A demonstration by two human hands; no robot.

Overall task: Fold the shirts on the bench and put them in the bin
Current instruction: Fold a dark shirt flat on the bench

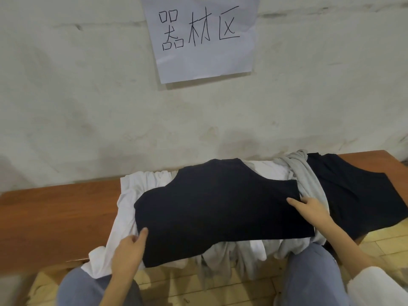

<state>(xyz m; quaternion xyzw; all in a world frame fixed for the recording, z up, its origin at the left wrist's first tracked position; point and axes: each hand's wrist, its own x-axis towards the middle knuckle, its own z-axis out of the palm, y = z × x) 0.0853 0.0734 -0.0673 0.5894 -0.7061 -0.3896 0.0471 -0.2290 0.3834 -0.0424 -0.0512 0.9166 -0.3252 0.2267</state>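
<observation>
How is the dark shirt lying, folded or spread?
Spread: the dark shirt lies flat on white shirts, left hand and right hand holding its edges. Sleeves: cannot tell.

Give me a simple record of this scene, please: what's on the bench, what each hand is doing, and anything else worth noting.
setting: person seated at a wooden bench against a wall
top item: dark shirt, spread flat over the pile
underneath: white shirt and grey shirt, both crumpled
further right: second dark shirt
left hand: pinches the dark shirt's near left corner, thumb on top
right hand: at the dark shirt's right edge; grip unclear
sign: paper sign with handwritten characters
bin: not in view
</observation>
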